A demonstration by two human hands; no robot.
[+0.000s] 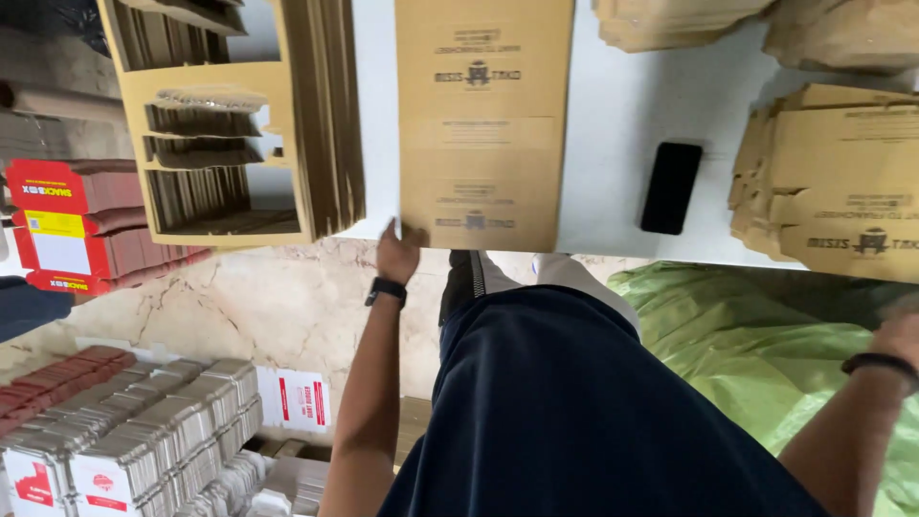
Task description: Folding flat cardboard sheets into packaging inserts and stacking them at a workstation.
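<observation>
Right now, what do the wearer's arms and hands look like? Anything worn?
Both forearms are bare, no sleeves or gloves. The left hand has a black watch at the wrist. The right hand, blurred at the frame edge, has a thin black wristband.

Brightness: was even, soft daylight, no hard shadows.
Glare: white table (613,115) was washed out, near blown.
Shadows: dim under the table edge; dark trousers (565,412) lost detail.
Blur: right hand (900,335) was motion-smeared; left hand (397,251) was fairly sharp.
Focus: flat box (483,124) was crisp, print soft.
Distortion: wide-angle stretch at corners; stacks (144,431) leaned outward.
</observation>
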